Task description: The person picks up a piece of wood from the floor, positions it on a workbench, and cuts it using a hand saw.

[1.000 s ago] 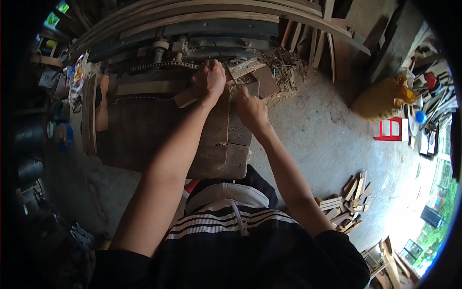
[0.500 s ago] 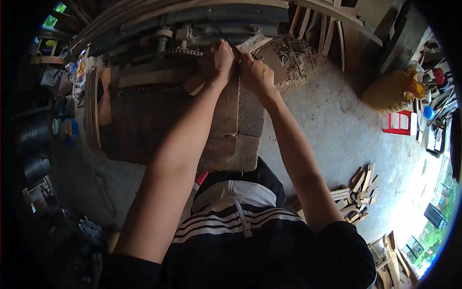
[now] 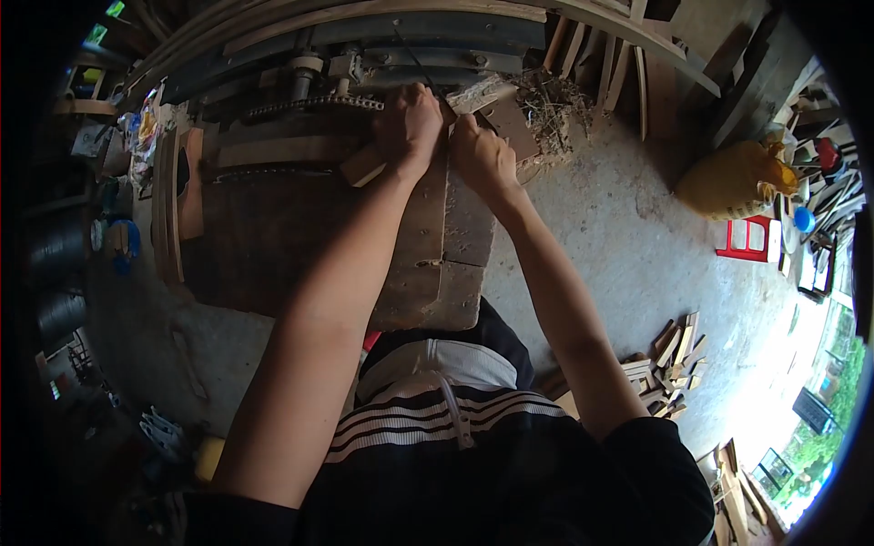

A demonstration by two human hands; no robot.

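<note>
Both my arms reach forward over a worn wooden workbench (image 3: pixel 414 282). My left hand (image 3: pixel 414 130) is closed into a fist near the bench's far side; what it grips is hidden. Just right of it, my right hand (image 3: pixel 484 156) is closed too, its fingers curled around something I cannot make out. A thin dark rod (image 3: pixel 416 60) slants down from beyond the bench toward the gap between the hands. A pale, rough piece of wood (image 3: pixel 481 95) lies just past the right hand. Beside my left wrist rests a small wooden block (image 3: pixel 362 167).
A metal chain (image 3: pixel 319 107) and machine parts lie along the far side. Wood shavings (image 3: pixel 557 109) are heaped at the right. On the floor are a yellow sack (image 3: pixel 728 182), a red stool (image 3: pixel 750 238) and wood offcuts (image 3: pixel 669 364). Long boards (image 3: pixel 628 27) stretch across the back.
Both hands are slightly closer to my body, still close together and closed. More of the dark rod shows beyond them. The view has shifted a little.
</note>
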